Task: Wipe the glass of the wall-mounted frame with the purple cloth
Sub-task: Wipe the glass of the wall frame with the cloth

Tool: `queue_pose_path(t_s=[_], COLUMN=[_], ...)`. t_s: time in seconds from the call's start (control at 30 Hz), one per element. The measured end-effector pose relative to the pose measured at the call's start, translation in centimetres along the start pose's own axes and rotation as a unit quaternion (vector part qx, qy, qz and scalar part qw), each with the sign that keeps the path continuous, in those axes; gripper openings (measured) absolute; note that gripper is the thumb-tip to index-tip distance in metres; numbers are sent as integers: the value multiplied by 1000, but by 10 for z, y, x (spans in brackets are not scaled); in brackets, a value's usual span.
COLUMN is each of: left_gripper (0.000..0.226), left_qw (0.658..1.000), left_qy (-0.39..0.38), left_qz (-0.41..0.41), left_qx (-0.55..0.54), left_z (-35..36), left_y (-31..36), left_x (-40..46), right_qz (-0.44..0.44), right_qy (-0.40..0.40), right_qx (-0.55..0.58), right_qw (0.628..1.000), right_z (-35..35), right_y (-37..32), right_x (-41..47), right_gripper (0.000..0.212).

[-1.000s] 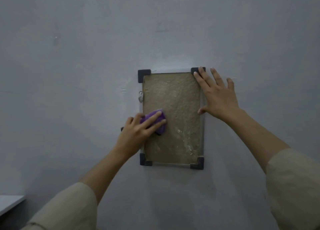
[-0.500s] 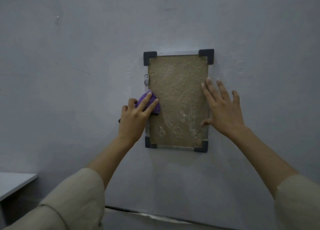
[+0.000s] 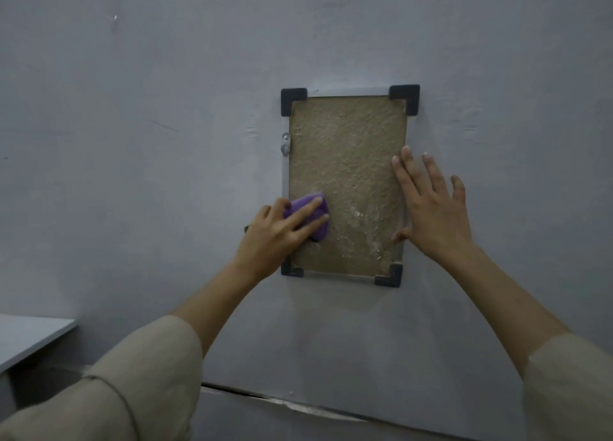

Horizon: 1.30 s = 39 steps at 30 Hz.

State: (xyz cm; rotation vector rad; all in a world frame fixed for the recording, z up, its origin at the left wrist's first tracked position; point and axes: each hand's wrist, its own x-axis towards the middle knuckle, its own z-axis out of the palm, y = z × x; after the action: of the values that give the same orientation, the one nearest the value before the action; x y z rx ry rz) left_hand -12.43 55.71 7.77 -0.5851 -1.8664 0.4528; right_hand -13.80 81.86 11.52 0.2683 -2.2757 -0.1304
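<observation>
Frame hung upright on grey wall, portrait orientation. Thin silver edge strips w/ dark L-shaped corner caps at all four corners. Behind the glass: tan, grainy, cork-like backing. Lower-right area of glass showed pale smears/streaks, approx. between the two hands and down toward the bottom-right cap. Small metal hanger clip on left edge, upper half.

Purple cloth was bunched small, on lower-left part of glass just inside left edge strip. Left hand lay over it, index + middle fingers extended across the cloth, pressing it flat to the glass; thumb side hidden, so can't tell if thumb tucked under the cloth. Small dark bit visible under the cloth's lower edge, unidentifiable.

Right hand was flat, fingers straight + spread, pointing up; palm over frame's right edge, mid-to-lower height, holding nothing. Thumb on the glass, outer fingers on wall.

Both forearms bare, beige sleeves at bottom. White tabletop corner at lower left.
</observation>
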Motion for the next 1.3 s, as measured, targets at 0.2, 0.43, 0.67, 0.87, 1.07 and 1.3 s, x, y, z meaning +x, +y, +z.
queue_pose_path(t_s=[0.2, 0.43, 0.67, 0.87, 1.07, 1.3], left_gripper=[55, 54, 49, 55, 50, 59], left_qw=[968, 999, 965, 994, 978, 991], left_qy=[45, 9, 54, 29, 72, 23], left_qz=[-245, 43, -248, 91, -178, 103], left_qx=[-27, -13, -63, -46, -87, -82], left_z=[-3, -6, -13, -8, -9, -1], left_y=[-18, 1, -16, 7, -12, 15], left_x=[20, 23, 53, 53, 79, 74], right_qz=[0, 1, 2, 0, -3, -7], right_qy=[2, 2, 0, 1, 0, 10], right_qx=[0, -4, -2, -3, 6, 9], right_qw=[1000, 1000, 1000, 1000, 1000, 1000], right_z=[1, 1, 2, 1, 2, 3], right_y=[0, 0, 0, 2, 3, 4], right_x=[0, 1, 2, 2, 2, 2], right_gripper=[128, 128, 128, 129, 129, 126])
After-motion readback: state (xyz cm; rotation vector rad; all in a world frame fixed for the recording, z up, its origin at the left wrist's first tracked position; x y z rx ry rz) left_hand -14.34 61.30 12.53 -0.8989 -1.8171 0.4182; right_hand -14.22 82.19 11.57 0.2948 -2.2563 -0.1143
